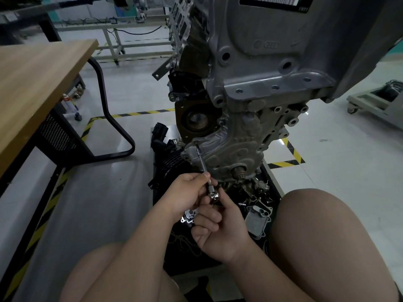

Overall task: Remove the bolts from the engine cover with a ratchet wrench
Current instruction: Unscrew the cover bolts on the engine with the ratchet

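A grey cast engine cover [231, 153] faces me low on the upright engine. The ratchet wrench [212, 194] has a long thin extension bar whose socket sits on a bolt [196, 142] at the cover's upper left edge. My left hand [187, 194] pinches the extension bar close to the ratchet head. My right hand [218, 227] grips the ratchet's handle just below the head; the handle itself is hidden in my fingers.
A wooden workbench [37, 83] with black legs stands at the left. Loose engine parts lie on the black tray [257, 216] under the engine. My knees [322, 236] frame the bottom. A wheeled cart [375, 103] is at the far right.
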### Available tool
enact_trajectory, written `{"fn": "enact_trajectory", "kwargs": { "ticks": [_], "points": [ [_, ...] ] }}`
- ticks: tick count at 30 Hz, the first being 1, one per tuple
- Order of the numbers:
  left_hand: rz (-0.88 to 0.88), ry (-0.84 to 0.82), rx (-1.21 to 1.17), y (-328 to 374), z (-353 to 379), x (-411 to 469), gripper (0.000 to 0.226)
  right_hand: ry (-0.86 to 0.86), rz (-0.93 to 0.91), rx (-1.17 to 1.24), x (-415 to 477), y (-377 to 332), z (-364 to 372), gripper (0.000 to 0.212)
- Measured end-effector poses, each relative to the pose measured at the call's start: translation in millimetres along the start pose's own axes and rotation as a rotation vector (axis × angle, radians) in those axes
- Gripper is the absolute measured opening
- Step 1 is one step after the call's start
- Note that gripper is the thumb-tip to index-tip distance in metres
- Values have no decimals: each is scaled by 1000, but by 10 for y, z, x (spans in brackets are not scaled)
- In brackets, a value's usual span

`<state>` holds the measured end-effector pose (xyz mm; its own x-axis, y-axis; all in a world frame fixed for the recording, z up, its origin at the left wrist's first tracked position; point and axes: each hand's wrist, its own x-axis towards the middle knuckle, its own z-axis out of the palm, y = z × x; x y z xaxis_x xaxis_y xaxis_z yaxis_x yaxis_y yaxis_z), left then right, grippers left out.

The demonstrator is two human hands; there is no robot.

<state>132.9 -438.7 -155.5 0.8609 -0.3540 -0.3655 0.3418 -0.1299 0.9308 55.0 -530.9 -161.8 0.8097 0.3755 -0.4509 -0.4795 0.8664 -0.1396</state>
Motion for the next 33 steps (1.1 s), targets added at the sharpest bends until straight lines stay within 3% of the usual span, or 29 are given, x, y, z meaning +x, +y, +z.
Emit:
{"fn": "enact_trajectory", "kwargs": {
  "ticks": [11,14,18,21,25,33],
  "points": [
    [45,61,2,3,0,-35,36,106,-94,-215,68,14,-41,52],
    [46,69,16,-8,-18,-30,37,232,-222,-496,95,21,-91,52],
    [47,125,66,-37,-18,-26,36,422,-525,-1113,70,-29,-146,47],
    [44,139,76,-40,16,-16,34,472,-671,-1289,54,-91,-173,41],
    [47,118,67,-9,47,-26,33,504,-693,-1279,47,-102,-166,25],
    [-18,54,57,14,-6,-26,37,415,-636,-1157,15,-44,-118,43]
  ]
}}
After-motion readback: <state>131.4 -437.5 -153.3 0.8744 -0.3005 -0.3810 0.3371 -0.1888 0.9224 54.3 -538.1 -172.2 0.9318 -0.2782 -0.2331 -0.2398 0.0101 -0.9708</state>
